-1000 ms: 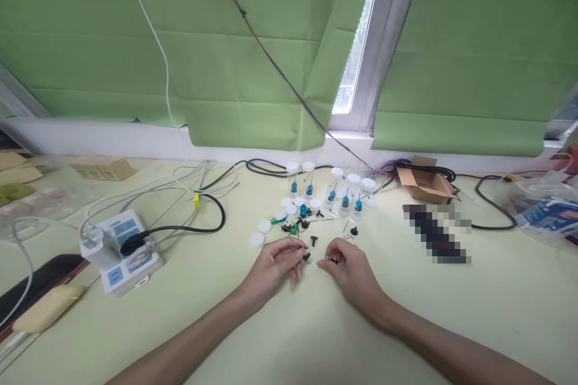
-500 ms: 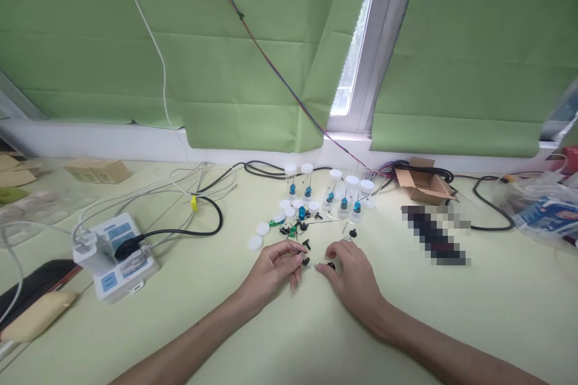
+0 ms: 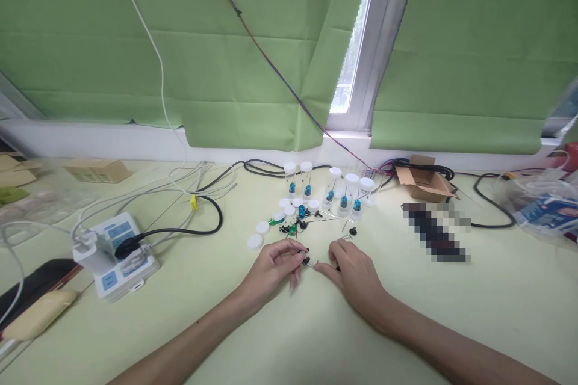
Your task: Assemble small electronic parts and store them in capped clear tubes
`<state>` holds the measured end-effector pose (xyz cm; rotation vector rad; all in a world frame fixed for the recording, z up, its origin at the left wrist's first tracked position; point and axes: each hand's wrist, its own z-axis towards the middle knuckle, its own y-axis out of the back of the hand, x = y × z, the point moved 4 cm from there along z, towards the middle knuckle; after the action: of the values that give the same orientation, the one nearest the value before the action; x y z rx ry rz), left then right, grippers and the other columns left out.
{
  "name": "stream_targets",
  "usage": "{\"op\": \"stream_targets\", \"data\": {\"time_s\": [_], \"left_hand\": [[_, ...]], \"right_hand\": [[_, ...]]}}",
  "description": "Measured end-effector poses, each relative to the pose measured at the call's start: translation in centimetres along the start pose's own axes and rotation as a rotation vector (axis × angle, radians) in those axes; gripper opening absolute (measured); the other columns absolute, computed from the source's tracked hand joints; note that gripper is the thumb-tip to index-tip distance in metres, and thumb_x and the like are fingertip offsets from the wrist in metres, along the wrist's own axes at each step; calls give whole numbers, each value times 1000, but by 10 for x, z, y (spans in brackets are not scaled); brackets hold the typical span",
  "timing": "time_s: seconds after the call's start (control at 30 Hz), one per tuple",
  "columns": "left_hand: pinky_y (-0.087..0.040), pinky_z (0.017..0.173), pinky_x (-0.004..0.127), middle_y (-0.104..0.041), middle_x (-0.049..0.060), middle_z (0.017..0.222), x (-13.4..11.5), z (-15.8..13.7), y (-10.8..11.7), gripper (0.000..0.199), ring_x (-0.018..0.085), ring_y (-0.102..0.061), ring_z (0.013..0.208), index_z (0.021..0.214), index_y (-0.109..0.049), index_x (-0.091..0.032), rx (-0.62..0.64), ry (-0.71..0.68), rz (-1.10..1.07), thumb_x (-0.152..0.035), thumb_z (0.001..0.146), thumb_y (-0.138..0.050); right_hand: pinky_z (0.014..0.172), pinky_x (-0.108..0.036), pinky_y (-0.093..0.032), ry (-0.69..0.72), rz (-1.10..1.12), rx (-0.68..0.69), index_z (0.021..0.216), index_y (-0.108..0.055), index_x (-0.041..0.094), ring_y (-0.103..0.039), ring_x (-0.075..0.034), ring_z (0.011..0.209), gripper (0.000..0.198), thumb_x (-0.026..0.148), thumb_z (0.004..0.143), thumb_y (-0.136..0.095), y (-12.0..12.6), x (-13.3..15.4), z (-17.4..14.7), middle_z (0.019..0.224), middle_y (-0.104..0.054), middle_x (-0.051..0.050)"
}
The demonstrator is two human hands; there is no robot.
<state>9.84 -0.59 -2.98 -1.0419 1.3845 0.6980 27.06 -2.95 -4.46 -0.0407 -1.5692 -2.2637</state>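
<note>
The left hand [image 3: 277,264] was closed in a pinch, thumb against forefinger, on a small black part [image 3: 306,260] over the table [image 3: 203,289]. The right hand [image 3: 356,280] was half curled just beside it, thumb extended; whether its fingers gripped the dark piece [image 3: 338,268] beneath them could not be determined. Five tubes [image 3: 356,215] appeared complete: capped, each containing a blue unit [image 3: 357,206]. Caps [image 3: 255,242] and green pieces [image 3: 292,229] lay loose beyond the hands, apparently outstanding.

A small black part [image 3: 306,260] (thin rod [image 3: 310,265] sloping from it) protrudes from the left fingers [image 3: 292,263].
</note>
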Motion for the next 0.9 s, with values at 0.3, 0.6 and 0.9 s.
{"op": "stream_targets", "data": {"time_s": [0.3,0.6,0.9], "left_hand": [[-42,46,24,-59,-1,61,1,0,-1,30,11,-52,47,88,-66,-14,15,-1,22,-40,77,-77],[-43,48,24,-59,-2,60,3,0,1,30,10,-52,48,88,-65,-15,8,-5,34,-40,77,-76],[-43,48,23,-59,-2,59,0,1,0,30,10,-52,47,88,-64,-14,7,-4,38,-40,77,-76]], "right_hand": [[46,-27,-21,-92,-261,160,85,-57,20,-69,-27,54,25,42,95,-59,0,-7,7,67,-72,-10],[47,-29,-22,128,-169,130,80,-57,20,-64,-21,54,20,26,98,-53,0,5,-1,68,-69,-5],[48,-29,-26,156,-178,122,85,-59,18,-62,-20,56,14,23,97,-54,-1,7,-3,74,-66,-6]]}}
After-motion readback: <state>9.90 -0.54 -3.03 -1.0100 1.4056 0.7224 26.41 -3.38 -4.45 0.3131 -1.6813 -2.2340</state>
